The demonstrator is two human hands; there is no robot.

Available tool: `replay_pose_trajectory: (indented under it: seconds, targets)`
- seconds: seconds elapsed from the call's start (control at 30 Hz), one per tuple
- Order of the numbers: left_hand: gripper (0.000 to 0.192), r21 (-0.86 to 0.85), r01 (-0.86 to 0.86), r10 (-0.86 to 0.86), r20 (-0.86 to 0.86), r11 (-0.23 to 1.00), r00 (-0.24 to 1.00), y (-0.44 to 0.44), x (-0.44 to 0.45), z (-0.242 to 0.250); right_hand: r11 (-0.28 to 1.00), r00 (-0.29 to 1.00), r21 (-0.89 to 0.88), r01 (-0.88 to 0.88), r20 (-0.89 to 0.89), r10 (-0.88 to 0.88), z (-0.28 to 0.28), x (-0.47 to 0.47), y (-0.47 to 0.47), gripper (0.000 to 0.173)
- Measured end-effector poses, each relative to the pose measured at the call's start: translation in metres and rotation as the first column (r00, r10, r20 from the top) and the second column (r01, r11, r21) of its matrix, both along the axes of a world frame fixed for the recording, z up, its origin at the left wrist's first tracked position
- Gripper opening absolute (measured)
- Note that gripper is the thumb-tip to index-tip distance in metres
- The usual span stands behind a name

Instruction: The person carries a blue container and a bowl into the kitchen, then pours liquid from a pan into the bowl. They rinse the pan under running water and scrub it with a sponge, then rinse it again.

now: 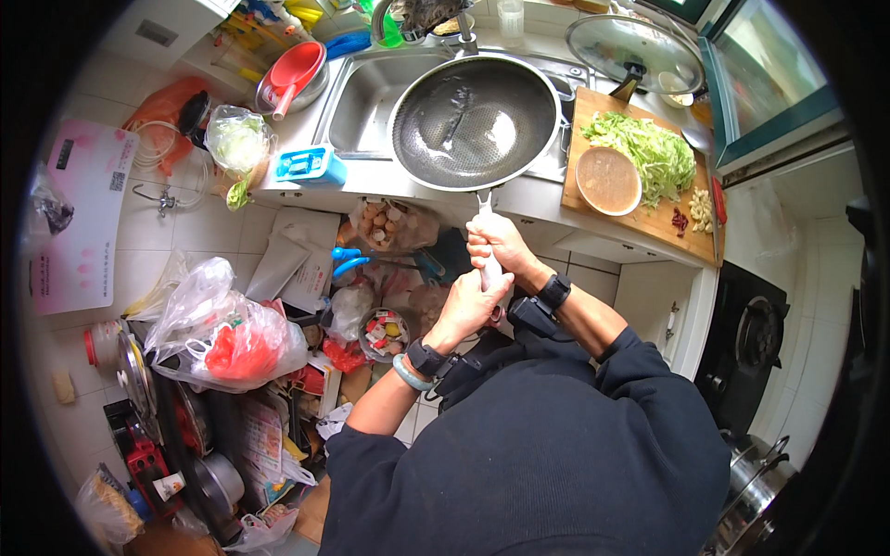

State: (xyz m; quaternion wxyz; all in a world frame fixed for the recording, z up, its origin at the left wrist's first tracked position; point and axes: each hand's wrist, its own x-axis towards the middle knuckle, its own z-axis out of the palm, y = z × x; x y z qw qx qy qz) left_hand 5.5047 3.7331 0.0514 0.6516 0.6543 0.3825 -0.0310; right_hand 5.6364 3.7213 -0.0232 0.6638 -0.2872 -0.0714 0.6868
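Both of my hands grip the pale handle of a large wok [476, 125], whose dark, textured inside shines wet and faces up. Closer to the pan, my right hand [502, 243] is wrapped round the handle. My left hand [469, 306] closes on its lower end, nearer my body. The wok is over the right part of the steel sink [361, 104] and the counter's front edge. To its right, a wooden cutting board [580, 139] bears shredded green cabbage [653, 156], a brown-topped bowl [608, 181], peeled garlic [701, 210] and dried red chillies [679, 221].
A glass lid [636, 52] stands behind the board near an open window. Left of the sink are a red ladle [295, 66] in a metal bowl and a blue container [311, 165]. Bags and a bin [384, 333] crowd the floor; a gas stove [744, 340] is at right.
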Motion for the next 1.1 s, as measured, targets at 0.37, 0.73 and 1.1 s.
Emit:
replay_pose_trajectory:
  seconds: [0.37,0.73,1.1]
  targets:
    - [0.034,0.187,-0.030,0.013,0.091,0.982,0.996,0.004,-0.066,0.000,0.998,0.998,0.039,0.050,0.027,-0.051,0.020,-0.067,0.004,0.022]
    - [0.032,0.198,-0.043,0.025,0.095,0.979,0.995,0.014,-0.043,0.004,0.997,0.999,0.065,0.049,0.011,-0.050,0.023,-0.042,0.013,0.021]
    - [0.032,0.195,-0.040,0.034,0.035,0.980,0.999,-0.003,-0.062,0.001,0.999,0.998,0.021,0.050,0.022,-0.051,0.022,-0.060,-0.002,0.022]
